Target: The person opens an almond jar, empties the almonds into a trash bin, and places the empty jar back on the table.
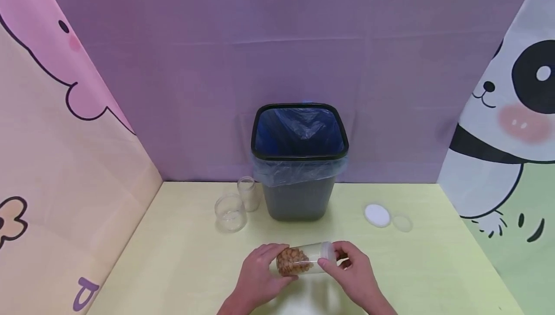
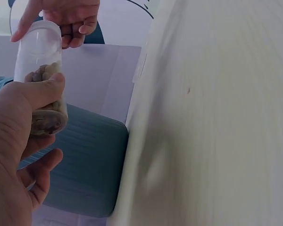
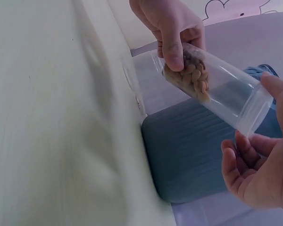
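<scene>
A clear plastic jar (image 1: 316,259) lies tilted almost sideways between my hands, above the table. Brown nuts or beans (image 1: 293,261) are heaped at its bottom end, on the left. My left hand (image 1: 262,273) grips the jar round that filled end, thumb on the near side. With thumb and fingers my right hand (image 1: 353,271) pinches the translucent lid (image 3: 254,111) at the other end. In the left wrist view the lid end of the jar (image 2: 40,46) points up toward the right hand, and the nuts show behind the left thumb.
Behind the hands stands a grey bin (image 1: 298,202) with a blue liner and black rim. Left of it are a clear round container (image 1: 230,215) and a clear narrow jar (image 1: 249,194). To the right lie a white disc (image 1: 377,215) and a clear round lid (image 1: 402,223).
</scene>
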Action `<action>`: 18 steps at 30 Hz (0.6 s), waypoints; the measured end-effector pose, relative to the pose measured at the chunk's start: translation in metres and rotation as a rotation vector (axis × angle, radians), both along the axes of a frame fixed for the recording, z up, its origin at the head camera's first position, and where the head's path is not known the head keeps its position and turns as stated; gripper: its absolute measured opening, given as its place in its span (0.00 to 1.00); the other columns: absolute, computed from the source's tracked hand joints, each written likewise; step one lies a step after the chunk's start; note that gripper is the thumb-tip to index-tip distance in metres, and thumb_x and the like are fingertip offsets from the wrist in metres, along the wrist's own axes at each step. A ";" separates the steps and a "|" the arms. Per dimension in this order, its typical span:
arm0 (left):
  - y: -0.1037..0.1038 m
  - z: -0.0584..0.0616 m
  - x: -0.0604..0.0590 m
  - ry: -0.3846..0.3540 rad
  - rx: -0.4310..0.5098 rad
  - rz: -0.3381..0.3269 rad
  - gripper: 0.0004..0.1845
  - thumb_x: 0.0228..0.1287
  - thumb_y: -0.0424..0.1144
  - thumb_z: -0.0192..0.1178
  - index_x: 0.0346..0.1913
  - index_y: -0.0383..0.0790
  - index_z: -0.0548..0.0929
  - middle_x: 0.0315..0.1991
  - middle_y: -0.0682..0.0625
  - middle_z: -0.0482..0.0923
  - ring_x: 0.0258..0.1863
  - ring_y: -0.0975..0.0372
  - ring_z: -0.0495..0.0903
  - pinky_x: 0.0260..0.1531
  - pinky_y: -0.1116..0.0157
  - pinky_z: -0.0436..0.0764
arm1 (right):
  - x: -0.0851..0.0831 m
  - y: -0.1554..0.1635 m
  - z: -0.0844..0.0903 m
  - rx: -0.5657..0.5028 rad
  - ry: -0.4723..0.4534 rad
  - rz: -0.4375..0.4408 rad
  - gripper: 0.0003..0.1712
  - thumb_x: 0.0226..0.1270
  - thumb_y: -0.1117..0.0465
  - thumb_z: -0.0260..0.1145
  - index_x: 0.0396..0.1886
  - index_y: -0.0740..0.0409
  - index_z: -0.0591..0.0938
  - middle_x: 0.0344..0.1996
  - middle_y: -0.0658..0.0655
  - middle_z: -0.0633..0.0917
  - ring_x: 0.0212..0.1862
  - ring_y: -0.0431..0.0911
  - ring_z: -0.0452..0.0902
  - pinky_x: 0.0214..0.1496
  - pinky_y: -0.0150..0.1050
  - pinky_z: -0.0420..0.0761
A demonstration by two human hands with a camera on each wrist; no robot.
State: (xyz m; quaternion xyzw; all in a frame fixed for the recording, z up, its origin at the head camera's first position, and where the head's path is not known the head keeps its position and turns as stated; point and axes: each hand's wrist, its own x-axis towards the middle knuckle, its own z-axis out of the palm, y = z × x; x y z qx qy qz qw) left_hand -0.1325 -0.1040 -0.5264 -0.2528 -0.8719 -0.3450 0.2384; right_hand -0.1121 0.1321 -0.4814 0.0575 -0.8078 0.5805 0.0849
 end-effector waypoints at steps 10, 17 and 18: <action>-0.010 -0.005 0.007 -0.119 0.018 -0.055 0.33 0.34 0.53 0.81 0.50 0.52 0.84 0.46 0.64 0.80 0.46 0.69 0.79 0.44 0.64 0.79 | 0.003 0.012 0.002 0.105 0.127 0.266 0.28 0.48 0.57 0.80 0.51 0.46 0.80 0.39 0.45 0.80 0.40 0.42 0.75 0.35 0.37 0.78; -0.007 -0.002 0.002 -0.114 0.028 -0.048 0.34 0.31 0.52 0.82 0.49 0.50 0.86 0.45 0.61 0.83 0.45 0.66 0.81 0.44 0.61 0.80 | -0.003 0.018 0.008 0.146 0.029 0.237 0.31 0.54 0.56 0.77 0.58 0.52 0.76 0.40 0.48 0.81 0.41 0.42 0.77 0.39 0.38 0.78; -0.006 -0.001 0.002 -0.115 0.026 -0.040 0.34 0.31 0.53 0.82 0.49 0.50 0.86 0.46 0.61 0.83 0.45 0.66 0.81 0.44 0.61 0.80 | -0.004 0.017 0.011 0.151 -0.025 0.186 0.26 0.58 0.54 0.74 0.56 0.53 0.78 0.38 0.49 0.81 0.39 0.43 0.77 0.37 0.37 0.78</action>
